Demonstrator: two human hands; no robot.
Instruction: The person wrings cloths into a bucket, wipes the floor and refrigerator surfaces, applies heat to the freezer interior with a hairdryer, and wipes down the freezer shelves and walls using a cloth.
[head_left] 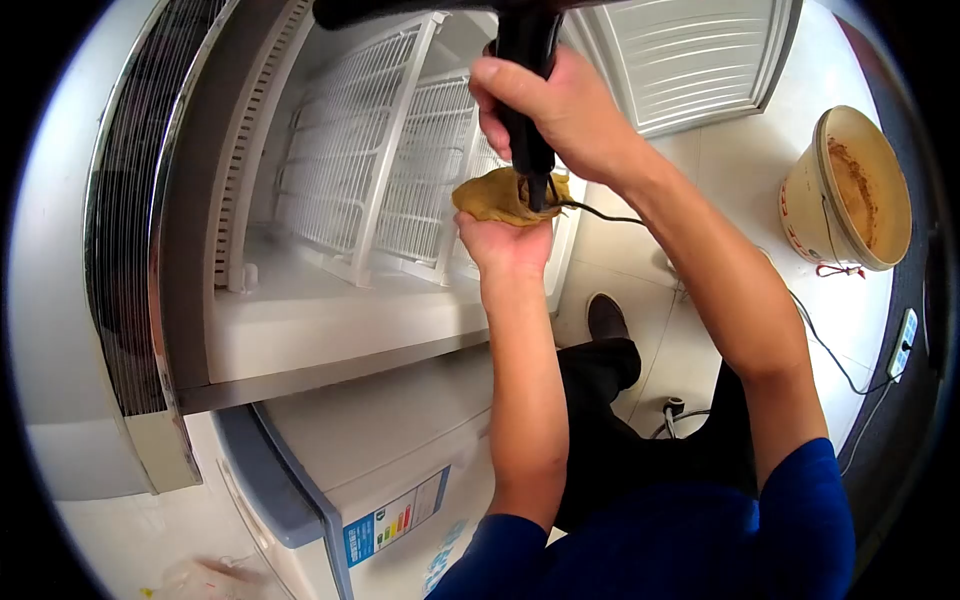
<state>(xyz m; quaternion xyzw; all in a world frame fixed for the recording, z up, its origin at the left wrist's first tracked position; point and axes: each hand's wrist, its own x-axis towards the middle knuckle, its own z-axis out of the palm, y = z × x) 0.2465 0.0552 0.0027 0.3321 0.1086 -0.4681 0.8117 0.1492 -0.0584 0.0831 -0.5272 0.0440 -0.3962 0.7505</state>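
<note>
My right hand [560,110] is wrapped round the handle of a black hair dryer [528,50], whose body runs across the top edge of the view. My left hand [507,240] is palm up below it, holding a mustard-brown cloth [495,197]. The cloth bunches around the lower end of the handle; my left fingers are mostly hidden behind it. A black cord [610,217] leaves the handle's end toward the right. Both hands are in front of an opened freezer cabinet [320,325] with white wire racks [345,140].
A ribbed white door [690,60] stands open at the top. On the tiled floor at right are a stained bucket [800,190] and a power strip [903,345]. A white appliance with a blue-grey edge [275,480] is below the cabinet. A dark shoe [607,317] is by my knees.
</note>
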